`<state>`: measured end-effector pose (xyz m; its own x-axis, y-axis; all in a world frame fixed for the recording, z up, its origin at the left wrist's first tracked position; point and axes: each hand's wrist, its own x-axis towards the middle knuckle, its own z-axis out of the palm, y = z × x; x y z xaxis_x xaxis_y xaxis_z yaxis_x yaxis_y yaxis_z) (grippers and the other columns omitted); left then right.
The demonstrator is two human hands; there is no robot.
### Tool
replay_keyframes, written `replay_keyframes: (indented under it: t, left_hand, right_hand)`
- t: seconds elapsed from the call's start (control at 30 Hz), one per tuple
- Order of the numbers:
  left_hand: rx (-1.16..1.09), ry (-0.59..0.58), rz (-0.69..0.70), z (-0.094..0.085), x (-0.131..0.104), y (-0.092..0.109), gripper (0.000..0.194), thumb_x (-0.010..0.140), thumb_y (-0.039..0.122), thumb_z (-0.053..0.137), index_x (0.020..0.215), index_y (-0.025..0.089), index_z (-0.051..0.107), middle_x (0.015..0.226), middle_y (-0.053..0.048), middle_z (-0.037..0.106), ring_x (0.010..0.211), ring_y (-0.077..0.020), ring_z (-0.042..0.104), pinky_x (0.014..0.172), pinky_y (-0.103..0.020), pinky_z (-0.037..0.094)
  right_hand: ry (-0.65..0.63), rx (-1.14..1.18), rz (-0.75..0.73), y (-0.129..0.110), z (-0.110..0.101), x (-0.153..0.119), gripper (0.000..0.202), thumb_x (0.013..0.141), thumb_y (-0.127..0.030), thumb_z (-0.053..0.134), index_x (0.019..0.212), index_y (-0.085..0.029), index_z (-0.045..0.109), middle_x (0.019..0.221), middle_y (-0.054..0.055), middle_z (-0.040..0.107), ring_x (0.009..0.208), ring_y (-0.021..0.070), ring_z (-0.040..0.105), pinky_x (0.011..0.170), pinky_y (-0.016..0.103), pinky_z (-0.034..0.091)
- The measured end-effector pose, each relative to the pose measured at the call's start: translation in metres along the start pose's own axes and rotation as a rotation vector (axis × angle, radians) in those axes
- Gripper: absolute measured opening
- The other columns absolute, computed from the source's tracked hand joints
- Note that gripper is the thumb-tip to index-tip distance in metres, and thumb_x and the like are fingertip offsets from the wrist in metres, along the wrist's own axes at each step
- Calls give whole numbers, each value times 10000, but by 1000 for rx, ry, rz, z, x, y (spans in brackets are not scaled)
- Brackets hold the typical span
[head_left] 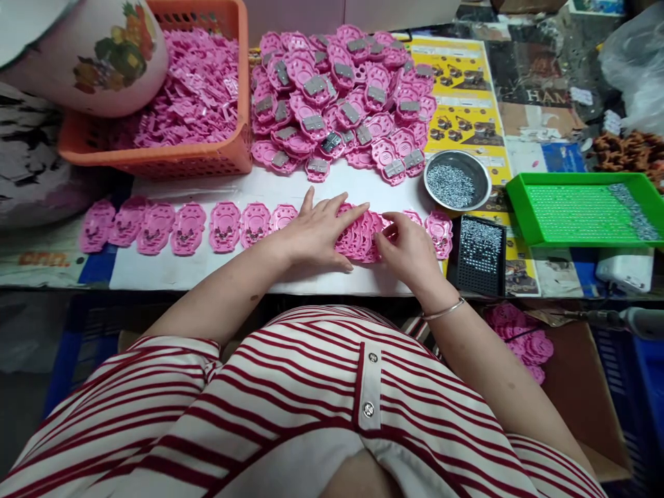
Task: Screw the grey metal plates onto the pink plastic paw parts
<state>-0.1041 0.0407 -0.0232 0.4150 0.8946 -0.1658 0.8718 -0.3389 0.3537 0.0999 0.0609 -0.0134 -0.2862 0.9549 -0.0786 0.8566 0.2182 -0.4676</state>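
Note:
My left hand (319,232) lies with fingers spread over the row of pink plastic casings, covering part of it. Beneath its fingertips and to its right is a bunch of overlapping pink casings (366,238). At the right side of that bunch my right hand (409,252) is curled, thumb and forefinger gripping the edge of a casing; the other fingers are partly hidden. The row runs left along the white sheet, and small metal bits show in several casings, such as this pink casing (225,227). A further pink casing (438,234) lies just beyond my right hand.
Behind the row rises a heap of pink casings with grey plates (347,111). An orange basket (243,83) of pink pieces and a fruit-patterned bowl (108,62) stand left. Rightward are a metal bowl (485,197) of screws, a black screw tray (456,277) and a green tray (523,207).

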Motion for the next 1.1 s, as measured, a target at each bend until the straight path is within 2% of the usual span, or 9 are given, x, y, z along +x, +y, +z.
replay_keyframes:
  t: [0.13,0.33,0.53,0.63,0.7,0.8,0.87,0.97,1.1]
  left_hand:
    - [-5,-21,9,-1,5,0,1147,748,607,811,1663,265,208,1688,-238,274,1570,-424,254,1253,-682,34]
    - [-4,-15,65,-2,7,-8,1079,775,588,764,1657,235,251,1622,-252,329,1509,-449,322,1217,-601,240]
    - [-36,40,76,2,8,-15,1110,749,630,779,1654,233,274,1542,-226,405,1422,-446,409,1195,-567,295]
    - [-55,82,80,4,9,-16,1038,760,651,771,1627,267,349,1504,-196,450,1403,-422,432,1201,-568,294]
    - [-56,76,86,3,9,-14,1006,767,644,778,1616,293,368,1547,-198,421,1466,-416,381,1233,-610,223]
    - [-51,19,94,0,9,-7,1065,766,629,799,1641,288,296,1659,-234,287,1578,-409,221,1251,-682,72]
    - [-37,-17,95,-2,10,-2,1082,774,606,806,1651,278,263,1698,-252,207,1600,-405,168,1249,-692,36]
    - [1,-58,97,-5,13,4,1030,796,566,800,1644,309,276,1727,-220,166,1596,-405,178,1258,-661,63]
    - [50,-107,105,-8,20,5,1059,778,581,803,1650,342,253,1740,-184,143,1557,-449,229,1239,-602,181]
  right_hand:
    - [-6,46,56,2,-1,1,471,844,-305,539,1282,-166,645,967,109,772,835,240,682,786,391,523]
    - [0,73,109,3,-2,2,501,807,-273,544,1284,-166,652,975,117,775,835,245,684,818,406,530]
    - [0,85,150,5,-2,1,515,794,-254,539,1290,-170,647,1000,120,779,859,260,689,870,436,535]
    - [-3,84,170,5,-3,2,515,798,-248,532,1294,-170,644,1003,120,778,852,262,692,861,431,535]
    - [-8,80,183,4,-3,2,501,804,-250,531,1284,-172,650,1009,122,777,852,263,695,859,430,533]
    - [-21,72,197,1,-4,3,460,812,-269,546,1247,-185,672,1008,119,774,862,262,696,863,425,529]
    - [-32,68,201,0,-4,3,442,816,-282,555,1230,-193,682,1003,113,773,859,255,691,857,414,524]
    - [-47,69,201,-1,-4,4,434,826,-289,549,1230,-200,683,1012,106,772,853,242,680,849,399,511]
    - [-57,69,203,-2,-5,4,426,833,-287,542,1226,-206,685,1031,100,769,858,233,669,853,391,499]
